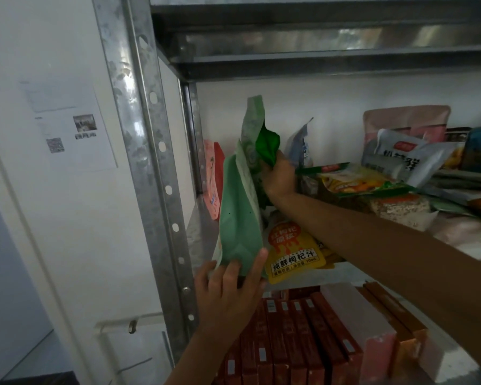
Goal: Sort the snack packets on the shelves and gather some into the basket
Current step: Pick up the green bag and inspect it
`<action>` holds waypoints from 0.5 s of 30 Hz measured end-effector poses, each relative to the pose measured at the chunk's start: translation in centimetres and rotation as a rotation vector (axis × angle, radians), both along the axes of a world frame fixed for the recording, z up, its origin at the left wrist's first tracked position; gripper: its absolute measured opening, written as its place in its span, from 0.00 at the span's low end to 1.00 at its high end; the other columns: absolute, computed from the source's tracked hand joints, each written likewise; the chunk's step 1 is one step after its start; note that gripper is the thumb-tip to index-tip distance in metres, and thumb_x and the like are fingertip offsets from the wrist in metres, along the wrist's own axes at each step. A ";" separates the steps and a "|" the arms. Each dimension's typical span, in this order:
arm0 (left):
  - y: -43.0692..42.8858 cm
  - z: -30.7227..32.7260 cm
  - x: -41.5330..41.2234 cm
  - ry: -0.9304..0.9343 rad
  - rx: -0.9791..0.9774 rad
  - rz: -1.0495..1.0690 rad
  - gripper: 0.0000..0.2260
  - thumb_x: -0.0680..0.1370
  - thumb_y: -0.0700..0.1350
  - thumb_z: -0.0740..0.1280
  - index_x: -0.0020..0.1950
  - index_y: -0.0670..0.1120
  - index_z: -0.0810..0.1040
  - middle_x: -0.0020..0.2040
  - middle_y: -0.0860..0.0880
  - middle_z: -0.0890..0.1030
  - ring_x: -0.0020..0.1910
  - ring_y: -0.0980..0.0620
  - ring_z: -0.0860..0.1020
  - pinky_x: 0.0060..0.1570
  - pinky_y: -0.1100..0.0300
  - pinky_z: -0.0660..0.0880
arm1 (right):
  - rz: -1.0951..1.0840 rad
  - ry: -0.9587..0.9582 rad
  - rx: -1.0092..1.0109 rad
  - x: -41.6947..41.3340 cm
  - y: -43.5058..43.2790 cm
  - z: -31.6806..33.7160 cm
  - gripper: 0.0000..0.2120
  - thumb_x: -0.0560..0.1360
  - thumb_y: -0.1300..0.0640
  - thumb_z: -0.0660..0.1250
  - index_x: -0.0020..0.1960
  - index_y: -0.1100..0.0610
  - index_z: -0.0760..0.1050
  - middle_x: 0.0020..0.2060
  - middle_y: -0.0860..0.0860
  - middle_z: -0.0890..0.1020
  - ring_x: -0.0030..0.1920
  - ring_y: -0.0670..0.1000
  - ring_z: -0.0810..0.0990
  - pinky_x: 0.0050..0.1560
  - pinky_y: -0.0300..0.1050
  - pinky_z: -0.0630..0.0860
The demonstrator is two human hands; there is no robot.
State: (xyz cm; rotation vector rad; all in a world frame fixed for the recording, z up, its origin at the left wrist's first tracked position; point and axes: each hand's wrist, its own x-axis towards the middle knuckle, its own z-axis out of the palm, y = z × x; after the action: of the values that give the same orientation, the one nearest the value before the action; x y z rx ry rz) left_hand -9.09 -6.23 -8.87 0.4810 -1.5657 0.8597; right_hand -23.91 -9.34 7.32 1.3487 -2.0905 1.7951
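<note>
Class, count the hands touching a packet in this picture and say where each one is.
2. The left hand, lower left, touches the bottom of the pale green pouch; the right hand, higher, grips a dark green packet. No other hand shows.

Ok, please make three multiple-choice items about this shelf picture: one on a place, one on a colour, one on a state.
1. Where do the red-brown boxes stand?
A. On the floor
B. On the level below the snack packets
C. In a basket

2. What colour is the packet that the right hand grips?
A. Blue
B. Pink
C. Dark green

3. How is the pale green packet at the left hand?
A. Upright
B. Lying flat
C. Torn open

1 B: they fill the level under the packets.
2 C: the hand curls round a dark green packet.
3 A: it stands tall, the left hand touching its lower edge.
</note>
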 end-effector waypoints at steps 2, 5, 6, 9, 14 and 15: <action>0.0 -0.1 0.0 -0.008 -0.001 0.007 0.23 0.82 0.55 0.57 0.76 0.52 0.61 0.50 0.45 0.68 0.45 0.48 0.67 0.51 0.50 0.69 | 0.009 -0.012 0.073 -0.2 -0.6 -0.1 0.14 0.77 0.65 0.62 0.63 0.64 0.71 0.53 0.61 0.79 0.55 0.59 0.77 0.56 0.49 0.75; 0.0 -0.2 0.1 -0.015 0.002 0.018 0.25 0.82 0.54 0.56 0.78 0.51 0.58 0.50 0.45 0.68 0.46 0.48 0.67 0.51 0.50 0.69 | 0.041 -0.074 0.133 -0.6 -0.8 0.1 0.17 0.75 0.63 0.65 0.64 0.62 0.70 0.55 0.59 0.78 0.57 0.58 0.77 0.55 0.48 0.74; -0.1 -0.2 0.1 -0.014 0.004 0.019 0.25 0.82 0.54 0.56 0.78 0.50 0.57 0.50 0.45 0.68 0.46 0.48 0.67 0.51 0.50 0.69 | 0.059 -0.102 0.129 -0.7 -0.7 0.3 0.20 0.74 0.61 0.68 0.65 0.61 0.69 0.56 0.58 0.78 0.57 0.57 0.76 0.56 0.48 0.74; 0.0 -0.1 0.0 -0.013 0.001 0.025 0.24 0.82 0.54 0.55 0.77 0.51 0.59 0.50 0.45 0.68 0.46 0.48 0.68 0.51 0.50 0.69 | 0.135 -0.190 0.105 -0.7 -0.2 1.2 0.34 0.70 0.59 0.73 0.72 0.59 0.62 0.61 0.57 0.76 0.62 0.57 0.74 0.61 0.48 0.73; 0.1 -0.1 0.0 -0.007 -0.006 0.018 0.20 0.81 0.53 0.56 0.74 0.52 0.63 0.50 0.45 0.69 0.46 0.47 0.68 0.50 0.49 0.70 | 0.154 -0.317 -0.100 0.5 1.7 2.5 0.39 0.72 0.60 0.71 0.76 0.57 0.53 0.71 0.56 0.66 0.70 0.55 0.66 0.68 0.48 0.66; 0.2 0.0 0.0 -0.006 -0.005 0.011 0.20 0.82 0.53 0.56 0.74 0.51 0.63 0.51 0.45 0.69 0.46 0.47 0.68 0.50 0.49 0.70 | 0.125 -0.291 -0.136 0.7 2.2 3.0 0.37 0.73 0.60 0.70 0.76 0.58 0.54 0.72 0.56 0.65 0.71 0.55 0.65 0.69 0.47 0.65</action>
State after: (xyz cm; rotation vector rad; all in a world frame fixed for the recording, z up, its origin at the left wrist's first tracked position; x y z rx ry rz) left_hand -9.07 -6.01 -8.89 0.4839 -1.5672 0.8738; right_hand -23.17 -7.19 10.27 1.2755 -2.0027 2.2625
